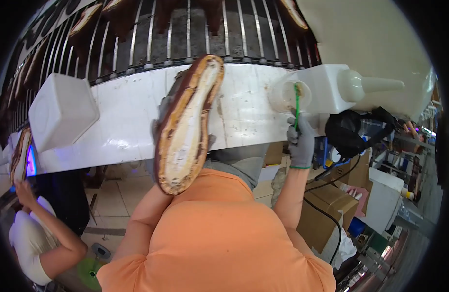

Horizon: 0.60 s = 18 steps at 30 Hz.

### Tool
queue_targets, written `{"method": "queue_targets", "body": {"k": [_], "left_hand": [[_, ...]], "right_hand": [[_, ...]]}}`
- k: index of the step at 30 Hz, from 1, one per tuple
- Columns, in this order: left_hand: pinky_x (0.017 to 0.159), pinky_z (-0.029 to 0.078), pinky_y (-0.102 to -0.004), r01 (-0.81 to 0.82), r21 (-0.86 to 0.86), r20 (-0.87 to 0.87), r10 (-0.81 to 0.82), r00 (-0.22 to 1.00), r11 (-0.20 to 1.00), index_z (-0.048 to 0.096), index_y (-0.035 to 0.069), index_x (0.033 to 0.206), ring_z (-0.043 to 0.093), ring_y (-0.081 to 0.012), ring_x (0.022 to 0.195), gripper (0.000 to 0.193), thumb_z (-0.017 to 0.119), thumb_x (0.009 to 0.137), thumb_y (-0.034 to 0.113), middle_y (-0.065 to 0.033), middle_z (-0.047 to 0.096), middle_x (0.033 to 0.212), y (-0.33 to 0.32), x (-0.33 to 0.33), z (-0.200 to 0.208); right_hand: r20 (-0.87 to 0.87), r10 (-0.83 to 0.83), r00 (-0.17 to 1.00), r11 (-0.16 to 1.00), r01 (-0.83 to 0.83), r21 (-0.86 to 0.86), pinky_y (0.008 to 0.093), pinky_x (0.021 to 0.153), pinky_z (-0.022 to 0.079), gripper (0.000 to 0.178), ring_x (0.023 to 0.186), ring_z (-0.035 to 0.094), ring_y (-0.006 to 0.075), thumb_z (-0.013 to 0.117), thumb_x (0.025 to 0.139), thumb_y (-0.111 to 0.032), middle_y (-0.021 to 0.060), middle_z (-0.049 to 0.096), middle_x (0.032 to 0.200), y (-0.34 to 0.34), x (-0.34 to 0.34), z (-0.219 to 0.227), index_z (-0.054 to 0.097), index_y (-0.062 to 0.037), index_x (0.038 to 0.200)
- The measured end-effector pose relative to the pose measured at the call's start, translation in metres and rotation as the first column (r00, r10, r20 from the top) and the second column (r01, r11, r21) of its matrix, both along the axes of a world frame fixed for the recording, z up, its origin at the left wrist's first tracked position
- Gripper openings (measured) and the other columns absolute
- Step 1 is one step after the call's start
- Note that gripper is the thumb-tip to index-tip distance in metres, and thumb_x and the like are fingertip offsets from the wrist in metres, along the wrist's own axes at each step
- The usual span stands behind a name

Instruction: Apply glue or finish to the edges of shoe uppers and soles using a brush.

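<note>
Sole side up, a brown lasted shoe upper (186, 127) with a pale insole and tan turned-in edges is held over the white ledge. My left hand (163, 108) in a grey glove grips it from beneath; most of that hand is hidden by the shoe. My right hand (302, 141), also gloved in grey, is closed round the thin green handle of a brush (297, 111). The brush's far end is inside a round whitish cup (279, 100) on the ledge at the right. I cannot make out its bristles.
Behind the white ledge (244, 104) runs a rack of metal rollers (188, 34) carrying more shoes. A white plastic container (61, 112) stands at left, a white bottle (326, 87) at right beside a black bag (348, 134). Another person's hand (25, 193) holds a shoe at far left.
</note>
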<state>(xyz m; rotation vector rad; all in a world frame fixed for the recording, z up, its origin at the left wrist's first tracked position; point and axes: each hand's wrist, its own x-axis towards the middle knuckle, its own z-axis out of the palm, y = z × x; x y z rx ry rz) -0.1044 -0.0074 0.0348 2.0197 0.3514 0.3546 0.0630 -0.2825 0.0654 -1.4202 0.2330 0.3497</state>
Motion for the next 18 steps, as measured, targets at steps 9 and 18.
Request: {"method": "queue_targets", "body": {"k": [9, 18], "left_hand": [[0.114, 0.026, -0.0449, -0.089, 0.137, 0.035, 0.085, 0.996, 0.987, 0.031, 0.011, 0.148, 0.040, -0.0278, 0.135, 0.064, 0.059, 0.094, 0.028, -0.0127, 0.038, 0.150, -0.006, 0.025, -0.005], [0.114, 0.021, -0.0490, -0.164, 0.167, 0.196, 0.130, 0.972, 0.972, 0.030, 0.013, 0.147, 0.040, -0.0297, 0.135, 0.069, 0.064, 0.090, 0.029, -0.0136, 0.038, 0.149, -0.006, 0.018, -0.011]], "right_hand": [[0.221, 0.465, 0.857, 0.865, -0.387, -0.320, 0.0199, 0.053, 0.039, 0.018, 0.063, 0.053, 0.0068, 0.066, 0.085, -0.006, 0.0030, 0.067, 0.085, 0.096, -0.044, 0.084, 0.073, 0.0014, 0.099], [0.333, 0.629, 0.703, 0.751, -0.437, -0.495, 0.0235, 0.060, 0.046, 0.022, 0.069, 0.061, 0.0127, 0.073, 0.077, 0.002, 0.0091, 0.067, 0.085, 0.115, -0.070, 0.071, 0.073, -0.0012, 0.099]]}}
